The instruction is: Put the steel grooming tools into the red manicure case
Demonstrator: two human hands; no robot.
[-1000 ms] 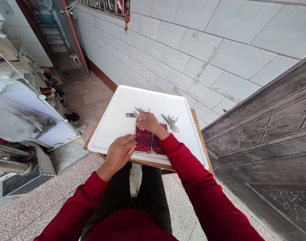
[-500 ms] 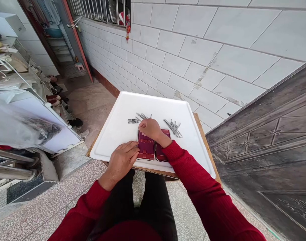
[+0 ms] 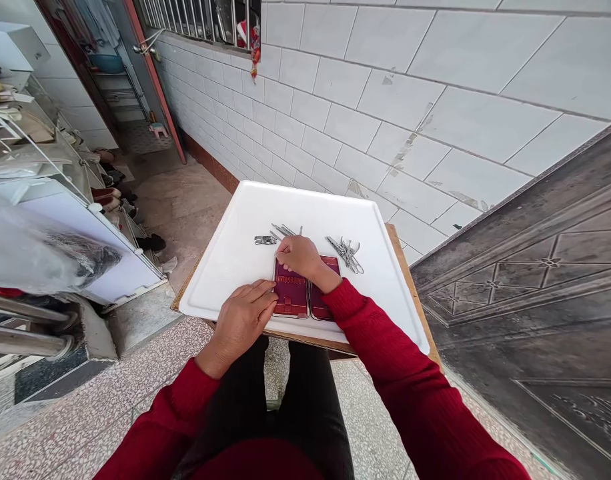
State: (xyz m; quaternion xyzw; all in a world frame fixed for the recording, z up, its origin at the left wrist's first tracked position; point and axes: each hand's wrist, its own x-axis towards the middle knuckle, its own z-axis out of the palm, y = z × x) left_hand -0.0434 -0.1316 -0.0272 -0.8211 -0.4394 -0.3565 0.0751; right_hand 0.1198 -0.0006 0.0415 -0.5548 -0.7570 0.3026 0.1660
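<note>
Lying where, that open maroon rectangular metal-rimmed case [image 3: 292, 293]?

On the white worktop [image 3: 230, 267], under the right hand [image 3: 302, 256], halves' long axes pointing away. Left hand [image 3: 241, 321] extended at left edge; right's fingers curled by far-left corner, grip unclear.

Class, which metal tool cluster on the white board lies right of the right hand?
The jumbled pile with a looped end; the slim tools lie just beyond the right hand, the clipper-like pieces to its left.
</note>
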